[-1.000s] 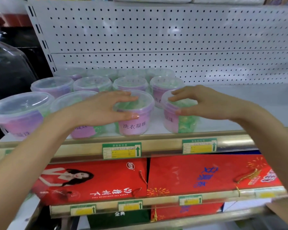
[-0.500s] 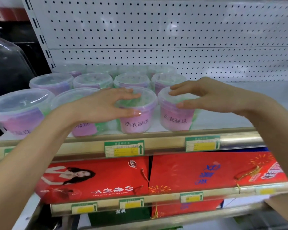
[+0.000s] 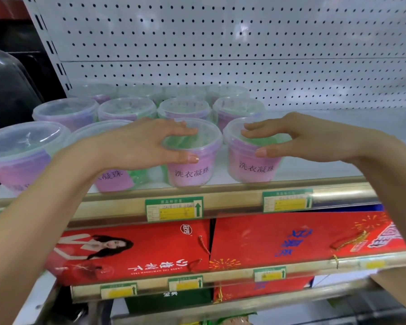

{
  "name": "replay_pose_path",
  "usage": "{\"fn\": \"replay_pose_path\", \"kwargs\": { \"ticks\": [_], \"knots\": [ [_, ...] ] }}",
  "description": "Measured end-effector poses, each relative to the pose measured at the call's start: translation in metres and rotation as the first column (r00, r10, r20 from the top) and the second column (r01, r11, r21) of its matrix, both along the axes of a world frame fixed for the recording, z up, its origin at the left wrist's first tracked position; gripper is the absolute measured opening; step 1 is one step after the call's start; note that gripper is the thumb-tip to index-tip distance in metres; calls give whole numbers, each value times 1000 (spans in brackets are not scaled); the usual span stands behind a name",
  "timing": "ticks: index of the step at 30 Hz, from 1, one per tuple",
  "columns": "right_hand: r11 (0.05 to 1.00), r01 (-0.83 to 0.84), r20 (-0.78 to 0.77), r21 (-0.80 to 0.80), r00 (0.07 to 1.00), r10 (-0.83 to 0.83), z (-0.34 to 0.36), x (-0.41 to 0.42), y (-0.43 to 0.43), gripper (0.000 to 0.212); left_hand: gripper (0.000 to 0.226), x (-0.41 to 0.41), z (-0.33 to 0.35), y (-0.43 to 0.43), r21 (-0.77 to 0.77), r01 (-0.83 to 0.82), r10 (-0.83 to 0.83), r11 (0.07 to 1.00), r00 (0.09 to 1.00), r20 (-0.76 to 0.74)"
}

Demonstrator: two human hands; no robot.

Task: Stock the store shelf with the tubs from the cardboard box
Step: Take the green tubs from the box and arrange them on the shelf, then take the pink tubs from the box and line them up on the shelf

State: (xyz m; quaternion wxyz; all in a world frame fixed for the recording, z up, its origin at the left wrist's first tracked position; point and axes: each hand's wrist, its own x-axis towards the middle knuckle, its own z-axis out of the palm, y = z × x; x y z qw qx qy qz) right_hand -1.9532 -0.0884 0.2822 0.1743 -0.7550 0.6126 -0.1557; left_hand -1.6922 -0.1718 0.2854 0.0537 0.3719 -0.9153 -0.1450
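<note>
Several clear lidded tubs with pink labels and green contents stand in rows on the left half of the white shelf (image 3: 361,120). My left hand (image 3: 145,141) grips the third front-row tub (image 3: 192,170), fingers on its lid and thumb on its front wall. To the right, my right hand (image 3: 298,139) grips the end tub of the front row (image 3: 251,167) the same way. Both tubs stand upright on the shelf with their printed labels facing me. The cardboard box is not clearly in view.
A white pegboard (image 3: 244,43) backs the shelf. A gold front rail (image 3: 232,200) carries green price tags (image 3: 174,208). Red gift boxes (image 3: 291,238) fill the shelf below. A dark, clear-covered container (image 3: 7,85) stands at the left. The right half of the shelf is bare.
My right hand has turned its tub so the pink label faces front instead of the green side. My left hand has kept its hold on the neighbouring tub.
</note>
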Motion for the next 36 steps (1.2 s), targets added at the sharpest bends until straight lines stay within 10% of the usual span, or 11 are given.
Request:
{"fn": "replay_pose_path", "kwargs": {
  "ticks": [12, 22, 29, 36],
  "knots": [
    [998, 30, 182, -60, 983, -19, -12, -2, 2, 44, 65, -8, -3, 5, -176, -19, 22, 984, 1000, 13],
    [878, 211, 269, -430, 958, -99, -12, -27, 60, 20, 46, -57, -1, 52, -300, 60, -156, 952, 939, -307],
    [892, 347, -131, -290, 909, -396, -39, -111, 159, 60, 49, -158, -29, 123, -452, 220, -357, 865, 902, -243],
    [782, 596, -211, -179, 754, -623, -109, -168, 284, 55, 53, -279, -115, 196, -360, 432, -506, 827, 851, -142]
  ]
}}
